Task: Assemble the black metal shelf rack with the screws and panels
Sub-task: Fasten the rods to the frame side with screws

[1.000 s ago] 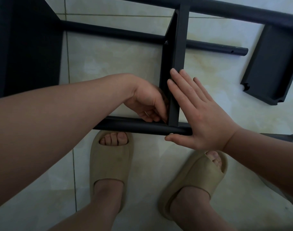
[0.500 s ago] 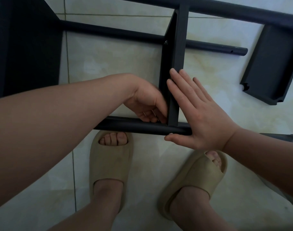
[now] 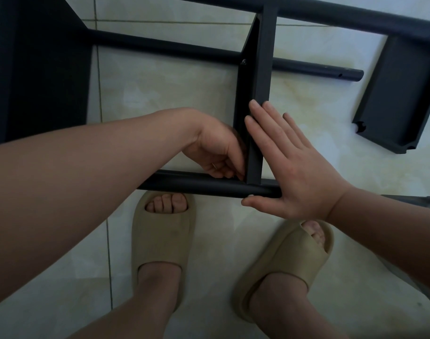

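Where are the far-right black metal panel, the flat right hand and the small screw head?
far-right black metal panel [image 3: 402,94]: head view, flat face.
right hand [image 3: 299,172]: head view, its back.
small screw head [image 3: 244,61]: head view, its centre.

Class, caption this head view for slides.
Flat right hand steadies the shelf panel; left hand works at its joint with the tube.

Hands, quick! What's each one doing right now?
Left hand: fingers curled at the corner where the shelf panel meets the near tube; whether they hold anything cannot be told.
Right hand: open, fingers straight, pressed flat against the shelf panel.
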